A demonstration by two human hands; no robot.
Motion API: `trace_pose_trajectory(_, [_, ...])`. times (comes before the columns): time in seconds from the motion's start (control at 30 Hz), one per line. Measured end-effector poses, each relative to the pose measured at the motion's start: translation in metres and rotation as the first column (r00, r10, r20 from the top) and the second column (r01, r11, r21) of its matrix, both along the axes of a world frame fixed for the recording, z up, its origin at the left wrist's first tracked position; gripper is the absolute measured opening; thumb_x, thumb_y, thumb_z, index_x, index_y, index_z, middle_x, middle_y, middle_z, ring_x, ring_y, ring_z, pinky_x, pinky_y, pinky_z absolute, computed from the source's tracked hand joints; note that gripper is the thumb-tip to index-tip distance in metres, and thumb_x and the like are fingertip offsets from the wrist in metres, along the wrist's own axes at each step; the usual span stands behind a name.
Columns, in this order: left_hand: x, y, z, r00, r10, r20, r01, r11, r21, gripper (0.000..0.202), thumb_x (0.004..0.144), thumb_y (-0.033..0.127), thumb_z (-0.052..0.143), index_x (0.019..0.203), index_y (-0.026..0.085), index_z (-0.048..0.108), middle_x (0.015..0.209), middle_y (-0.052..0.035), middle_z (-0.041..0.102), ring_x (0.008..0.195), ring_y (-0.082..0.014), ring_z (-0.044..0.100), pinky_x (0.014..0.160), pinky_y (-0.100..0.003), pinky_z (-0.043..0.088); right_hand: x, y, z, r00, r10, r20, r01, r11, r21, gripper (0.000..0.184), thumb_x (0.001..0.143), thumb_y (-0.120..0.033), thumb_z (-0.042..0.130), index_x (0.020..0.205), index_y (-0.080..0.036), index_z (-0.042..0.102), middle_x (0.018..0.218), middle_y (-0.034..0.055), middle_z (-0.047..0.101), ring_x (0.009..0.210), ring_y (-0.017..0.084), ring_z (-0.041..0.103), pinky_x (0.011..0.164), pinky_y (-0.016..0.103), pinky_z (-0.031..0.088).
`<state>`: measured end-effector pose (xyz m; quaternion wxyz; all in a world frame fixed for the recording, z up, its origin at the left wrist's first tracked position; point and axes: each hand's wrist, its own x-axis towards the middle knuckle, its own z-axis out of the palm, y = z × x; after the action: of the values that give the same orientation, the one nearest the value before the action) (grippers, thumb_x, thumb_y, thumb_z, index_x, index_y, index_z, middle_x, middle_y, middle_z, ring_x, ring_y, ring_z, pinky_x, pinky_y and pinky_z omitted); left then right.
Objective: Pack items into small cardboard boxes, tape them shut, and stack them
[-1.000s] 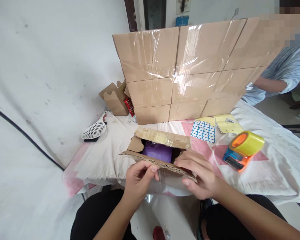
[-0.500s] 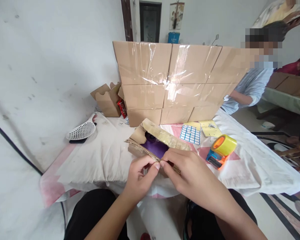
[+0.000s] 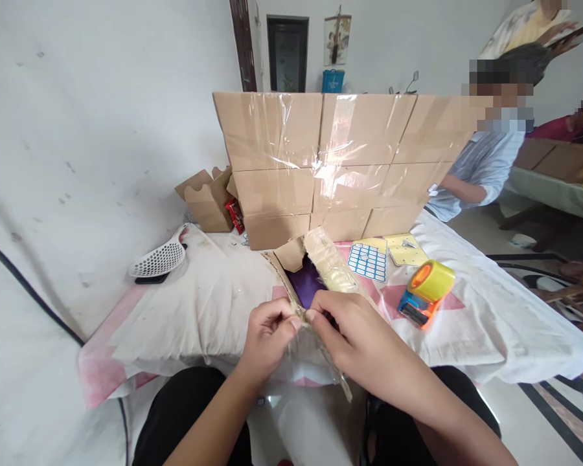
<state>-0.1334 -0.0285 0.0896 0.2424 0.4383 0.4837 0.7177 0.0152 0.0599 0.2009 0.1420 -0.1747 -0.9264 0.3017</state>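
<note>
A small open cardboard box (image 3: 291, 255) with something purple (image 3: 307, 286) inside rests on the cloth-covered table (image 3: 199, 310) in front of me. My left hand (image 3: 267, 340) pinches the box's near corner with curled fingers. My right hand (image 3: 357, 340) is closed on the same corner from the right, its thumb meeting the left fingers. A strip of clear tape (image 3: 337, 378) hangs from under my right hand. The taped flap (image 3: 328, 262) stands up along the box's right side.
A wall of stacked, plastic-wrapped cartons (image 3: 335, 162) fills the table's back. An orange-and-yellow tape dispenser (image 3: 426, 291) and label sheets (image 3: 369, 260) lie to the right, a white slotted scoop (image 3: 159, 259) to the left. Another person in a blue shirt (image 3: 480, 171) sits at the far right.
The box has been turned under my hands so that its long side now points away from me. Both hands stay pinched on its near corner; a tape strip now hangs below.
</note>
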Motion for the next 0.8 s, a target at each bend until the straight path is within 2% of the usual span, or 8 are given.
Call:
trace_pose_trajectory(0.17, [-0.005, 0.002, -0.004, 0.987, -0.127, 0.094, 0.129, 0.992, -0.009, 0.034, 0.086, 0.034, 0.067, 0.062, 0.019, 0.048, 0.059, 0.0050, 0.039, 0.060, -0.0113, 0.033, 0.059, -0.027, 0.027, 0.002, 0.005, 0.001, 1.000, 0.005, 0.012, -0.005, 1.000, -0.003, 0.030, 0.102, -0.022, 0.042, 0.072, -0.019, 0.042, 0.067, -0.0028, 0.053, 0.062, 0.011, 0.047, 0.058, 0.028, 0.027])
trace_pose_trajectory(0.3, [-0.003, 0.002, 0.010, 0.992, -0.113, 0.062, 0.117, 0.990, -0.072, 0.032, 0.088, 0.033, 0.064, 0.063, 0.019, 0.049, 0.061, 0.0045, 0.042, 0.061, -0.0112, 0.036, 0.060, -0.027, 0.029, 0.000, 0.010, 0.003, 0.999, 0.026, 0.020, -0.026, 1.000, 0.001, 0.030, 0.102, -0.023, 0.042, 0.072, -0.019, 0.043, 0.069, -0.0021, 0.053, 0.063, 0.011, 0.047, 0.059, 0.028, 0.028])
trace_pose_trajectory(0.4, [0.001, -0.002, 0.025, 0.995, -0.086, -0.053, 0.076, 0.982, -0.171, 0.038, 0.092, 0.038, 0.059, 0.062, 0.019, 0.045, 0.059, 0.0049, 0.038, 0.058, -0.0103, 0.033, 0.057, -0.026, 0.027, -0.002, 0.016, 0.002, 0.998, 0.037, 0.044, -0.035, 0.999, -0.029, 0.027, 0.101, -0.024, 0.045, 0.074, -0.019, 0.047, 0.072, -0.0016, 0.056, 0.066, 0.012, 0.050, 0.060, 0.027, 0.030])
trace_pose_trajectory(0.47, [0.004, -0.005, 0.032, 0.990, -0.039, -0.138, 0.008, 0.976, -0.218, 0.042, 0.093, 0.044, 0.057, 0.061, 0.020, 0.043, 0.058, 0.0049, 0.037, 0.056, -0.0102, 0.033, 0.056, -0.026, 0.026, -0.003, 0.020, 0.002, 0.997, 0.027, 0.065, -0.023, 0.998, -0.059, 0.026, 0.099, -0.023, 0.047, 0.073, -0.019, 0.047, 0.071, -0.0020, 0.056, 0.065, 0.011, 0.049, 0.059, 0.027, 0.030])
trace_pose_trajectory(0.53, [0.006, -0.007, 0.036, 0.981, 0.037, -0.192, -0.091, 0.957, -0.277, 0.045, 0.089, 0.049, 0.060, 0.060, 0.020, 0.042, 0.056, 0.0051, 0.036, 0.056, -0.0103, 0.033, 0.055, -0.026, 0.026, -0.004, 0.023, 0.001, 0.997, 0.022, 0.080, -0.014, 0.995, -0.099, 0.026, 0.097, -0.026, 0.049, 0.072, -0.019, 0.048, 0.070, -0.0028, 0.055, 0.064, 0.011, 0.048, 0.058, 0.026, 0.031])
trace_pose_trajectory(0.6, [0.006, -0.009, 0.038, 0.979, 0.070, -0.193, -0.136, 0.923, -0.359, 0.046, 0.086, 0.053, 0.062, 0.060, 0.020, 0.042, 0.056, 0.0049, 0.038, 0.056, -0.0104, 0.034, 0.055, -0.026, 0.027, -0.004, 0.025, 0.001, 0.995, 0.040, 0.097, -0.027, 0.990, -0.136, 0.029, 0.097, -0.032, 0.051, 0.071, -0.019, 0.049, 0.068, -0.0035, 0.053, 0.063, 0.010, 0.048, 0.057, 0.026, 0.031])
trace_pose_trajectory(0.7, [0.005, -0.010, 0.039, 0.990, -0.027, -0.141, -0.038, 0.897, -0.441, 0.048, 0.086, 0.059, 0.059, 0.061, 0.019, 0.047, 0.058, 0.0025, 0.045, 0.058, -0.0116, 0.040, 0.057, -0.026, 0.031, -0.003, 0.027, 0.001, 0.982, 0.111, 0.151, -0.089, 0.985, -0.145, 0.037, 0.098, -0.037, 0.051, 0.066, -0.018, 0.046, 0.062, -0.0044, 0.046, 0.061, 0.009, 0.044, 0.056, 0.026, 0.027])
trace_pose_trajectory(0.8, [0.006, -0.014, 0.043, 0.988, -0.101, -0.115, 0.037, 0.884, -0.465, 0.046, 0.082, 0.060, 0.064, 0.065, 0.019, 0.050, 0.064, 0.0010, 0.051, 0.063, -0.0132, 0.047, 0.059, -0.026, 0.035, -0.001, 0.028, 0.004, 0.958, 0.202, 0.205, -0.172, 0.973, -0.157, 0.039, 0.098, -0.035, 0.051, 0.064, -0.017, 0.046, 0.059, -0.0045, 0.043, 0.058, 0.009, 0.041, 0.055, 0.027, 0.024])
